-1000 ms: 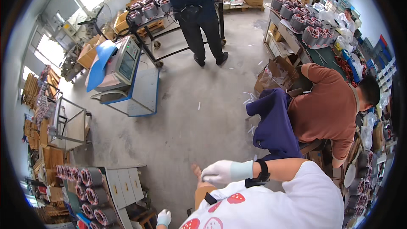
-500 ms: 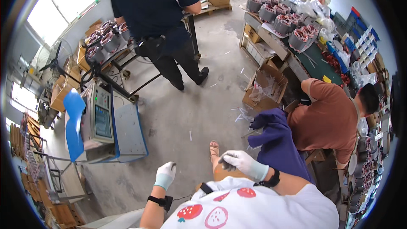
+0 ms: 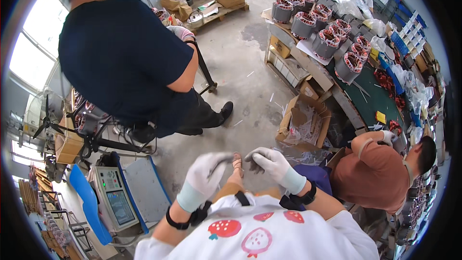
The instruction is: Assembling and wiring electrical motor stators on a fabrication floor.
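Note:
My left hand [image 3: 204, 175], in a white glove with grey fingertips, is raised in front of my body. Its fingers point to the right, partly smeared by motion, and no object shows in them. Close by on the right, my right hand [image 3: 273, 166] wears the same kind of glove. Its fingers are loosely bent and apart, with nothing visible between them. The two hands are separate and touch no object. Between and below them show my sandalled foot [image 3: 237, 161] and my white shirt [image 3: 298, 238] with fruit prints.
A person in dark clothes [image 3: 125, 62] stands close ahead on the left, above a test instrument [image 3: 115, 197] with a screen. At right, a person in a brown shirt [image 3: 370, 175] bends near a workbench [image 3: 373, 101] bearing several motor stators [image 3: 326, 41]. An open carton [image 3: 284, 127] holds scraps.
My left hand has risen and moved right, nearer my right hand. The person in dark clothes now appears larger and farther left. The instrument sits lower in view.

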Demonstrator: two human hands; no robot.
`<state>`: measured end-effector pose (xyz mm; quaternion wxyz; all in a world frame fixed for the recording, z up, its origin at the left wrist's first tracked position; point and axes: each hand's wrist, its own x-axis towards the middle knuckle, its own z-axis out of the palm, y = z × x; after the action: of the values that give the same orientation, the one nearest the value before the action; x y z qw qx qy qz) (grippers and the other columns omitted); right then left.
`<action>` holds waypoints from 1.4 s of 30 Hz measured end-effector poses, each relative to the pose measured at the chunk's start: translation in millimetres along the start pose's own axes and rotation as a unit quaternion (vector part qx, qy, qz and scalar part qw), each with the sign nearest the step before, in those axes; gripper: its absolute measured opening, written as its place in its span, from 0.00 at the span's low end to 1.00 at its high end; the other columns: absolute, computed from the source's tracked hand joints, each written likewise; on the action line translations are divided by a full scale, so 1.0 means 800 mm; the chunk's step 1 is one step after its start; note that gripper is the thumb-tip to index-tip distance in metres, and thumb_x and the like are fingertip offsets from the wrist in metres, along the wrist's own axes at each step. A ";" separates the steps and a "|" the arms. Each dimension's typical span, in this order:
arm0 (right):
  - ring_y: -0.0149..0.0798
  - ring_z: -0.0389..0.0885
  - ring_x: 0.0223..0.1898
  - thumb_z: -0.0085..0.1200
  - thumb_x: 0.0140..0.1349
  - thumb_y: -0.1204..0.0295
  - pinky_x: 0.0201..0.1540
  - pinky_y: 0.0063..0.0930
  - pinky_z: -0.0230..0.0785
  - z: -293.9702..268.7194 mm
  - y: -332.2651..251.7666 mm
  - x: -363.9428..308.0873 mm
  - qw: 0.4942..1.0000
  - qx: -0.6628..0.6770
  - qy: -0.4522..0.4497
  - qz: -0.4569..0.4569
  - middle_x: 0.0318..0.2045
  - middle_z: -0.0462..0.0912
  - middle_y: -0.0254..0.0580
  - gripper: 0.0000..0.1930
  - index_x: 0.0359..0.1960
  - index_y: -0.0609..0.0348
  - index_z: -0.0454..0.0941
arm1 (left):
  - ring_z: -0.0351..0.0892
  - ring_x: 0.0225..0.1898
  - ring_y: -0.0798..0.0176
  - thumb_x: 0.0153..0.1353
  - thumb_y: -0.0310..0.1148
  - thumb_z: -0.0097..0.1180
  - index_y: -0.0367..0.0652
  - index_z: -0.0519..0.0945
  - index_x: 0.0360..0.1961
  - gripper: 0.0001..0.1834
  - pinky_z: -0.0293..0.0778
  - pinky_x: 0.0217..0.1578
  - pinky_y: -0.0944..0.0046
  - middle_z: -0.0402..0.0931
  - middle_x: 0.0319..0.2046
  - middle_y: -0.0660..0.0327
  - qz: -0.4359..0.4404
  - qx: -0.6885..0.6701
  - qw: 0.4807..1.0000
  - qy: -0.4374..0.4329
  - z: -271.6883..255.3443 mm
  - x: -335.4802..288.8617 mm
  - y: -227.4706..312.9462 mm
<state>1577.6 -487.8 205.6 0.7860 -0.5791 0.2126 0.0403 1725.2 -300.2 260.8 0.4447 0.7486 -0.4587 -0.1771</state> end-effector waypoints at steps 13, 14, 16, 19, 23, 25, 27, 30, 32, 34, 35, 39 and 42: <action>0.27 0.78 0.28 0.42 0.75 0.68 0.31 0.20 0.71 -0.242 -0.130 0.166 0.934 -0.136 0.312 -0.106 0.31 0.81 0.36 0.13 0.44 0.64 0.77 | 0.79 0.45 0.74 0.70 0.24 0.46 0.33 0.79 0.48 0.12 0.73 0.46 0.71 0.82 0.40 0.62 0.076 -0.531 0.822 -0.192 0.039 0.543 0.092; 0.26 0.77 0.26 0.42 0.75 0.67 0.29 0.19 0.71 -0.270 -0.134 0.183 0.903 -0.250 0.316 -0.147 0.30 0.80 0.35 0.13 0.43 0.63 0.77 | 0.78 0.45 0.73 0.70 0.25 0.46 0.33 0.79 0.49 0.13 0.73 0.46 0.71 0.81 0.41 0.62 0.083 -0.522 0.825 -0.197 0.049 0.578 0.083; 0.25 0.75 0.26 0.41 0.76 0.65 0.28 0.19 0.67 -0.334 -0.110 0.241 0.953 0.067 0.291 -0.044 0.30 0.80 0.35 0.15 0.48 0.63 0.76 | 0.79 0.44 0.72 0.70 0.25 0.46 0.33 0.79 0.50 0.13 0.74 0.47 0.70 0.82 0.41 0.62 0.089 -0.492 0.848 -0.178 0.058 0.645 0.068; 0.25 0.76 0.30 0.43 0.75 0.63 0.33 0.19 0.68 -0.376 -0.193 0.338 0.952 0.208 0.226 -0.010 0.32 0.80 0.34 0.15 0.47 0.62 0.77 | 0.81 0.44 0.68 0.70 0.24 0.44 0.30 0.78 0.51 0.14 0.75 0.48 0.68 0.82 0.43 0.57 0.058 -0.393 0.911 -0.113 0.058 0.753 0.021; 0.27 0.77 0.33 0.43 0.75 0.63 0.36 0.20 0.69 -0.440 -0.265 0.444 0.959 0.247 0.139 0.009 0.33 0.80 0.34 0.15 0.47 0.62 0.77 | 0.83 0.44 0.67 0.70 0.25 0.45 0.31 0.79 0.49 0.13 0.77 0.47 0.67 0.83 0.41 0.57 -0.039 -0.288 0.957 -0.011 0.023 0.854 -0.057; 0.29 0.79 0.34 0.44 0.75 0.63 0.37 0.21 0.70 -0.471 -0.284 0.495 0.964 0.248 0.091 0.020 0.34 0.81 0.35 0.15 0.48 0.61 0.77 | 0.83 0.43 0.67 0.71 0.26 0.45 0.31 0.79 0.48 0.13 0.77 0.47 0.67 0.83 0.41 0.56 -0.105 -0.200 0.974 -0.009 -0.004 0.893 -0.098; 0.30 0.80 0.35 0.44 0.75 0.63 0.36 0.22 0.71 -0.500 -0.287 0.550 0.919 0.386 0.065 0.042 0.34 0.82 0.36 0.15 0.48 0.60 0.77 | 0.82 0.41 0.68 0.70 0.27 0.46 0.31 0.80 0.47 0.14 0.76 0.43 0.69 0.83 0.37 0.57 -0.146 -0.160 0.976 0.013 -0.034 0.937 -0.149; 0.32 0.80 0.35 0.45 0.74 0.63 0.36 0.25 0.72 -0.532 -0.298 0.647 0.829 0.555 0.033 0.061 0.34 0.82 0.37 0.14 0.49 0.59 0.77 | 0.81 0.40 0.68 0.69 0.27 0.45 0.30 0.80 0.46 0.14 0.75 0.45 0.67 0.82 0.36 0.58 -0.137 -0.156 0.976 0.062 -0.090 1.028 -0.240; 0.33 0.80 0.34 0.46 0.74 0.63 0.35 0.26 0.72 -0.552 -0.307 0.717 0.797 0.601 0.038 0.042 0.34 0.82 0.37 0.14 0.49 0.58 0.77 | 0.80 0.40 0.67 0.70 0.28 0.45 0.30 0.79 0.47 0.14 0.75 0.45 0.67 0.81 0.37 0.58 -0.148 -0.178 0.969 0.085 -0.116 1.107 -0.247; 0.34 0.79 0.34 0.46 0.73 0.63 0.35 0.27 0.72 -0.572 -0.321 0.798 0.795 0.602 0.040 0.061 0.34 0.82 0.37 0.13 0.49 0.58 0.77 | 0.80 0.39 0.65 0.71 0.31 0.46 0.30 0.79 0.47 0.15 0.74 0.44 0.67 0.81 0.37 0.57 -0.136 -0.163 0.975 0.072 -0.132 1.191 -0.272; 0.33 0.78 0.33 0.46 0.73 0.63 0.34 0.27 0.72 -0.578 -0.335 0.837 0.789 0.611 0.041 0.055 0.34 0.82 0.37 0.13 0.47 0.57 0.78 | 0.80 0.39 0.65 0.71 0.31 0.46 0.30 0.79 0.47 0.15 0.74 0.44 0.67 0.81 0.37 0.57 -0.110 -0.161 0.979 0.058 -0.139 1.230 -0.298; 0.31 0.77 0.33 0.46 0.73 0.62 0.35 0.23 0.70 -0.600 -0.420 0.976 0.812 0.579 0.075 -0.014 0.35 0.81 0.34 0.13 0.49 0.56 0.76 | 0.79 0.38 0.66 0.70 0.27 0.45 0.30 0.79 0.46 0.13 0.74 0.44 0.65 0.81 0.35 0.57 -0.059 -0.154 0.985 -0.055 -0.156 1.387 -0.344; 0.30 0.77 0.28 0.46 0.74 0.61 0.31 0.24 0.70 -0.626 -0.500 1.040 0.828 0.551 0.105 -0.009 0.33 0.81 0.34 0.13 0.50 0.56 0.75 | 0.79 0.37 0.65 0.70 0.27 0.44 0.30 0.79 0.45 0.13 0.75 0.43 0.65 0.80 0.35 0.58 -0.040 -0.131 0.985 -0.108 -0.157 1.505 -0.372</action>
<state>2311.8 -1234.9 126.2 0.9479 -0.0525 0.2751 -0.1518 2589.0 -1199.1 254.1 0.4797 0.6779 -0.4465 -0.3332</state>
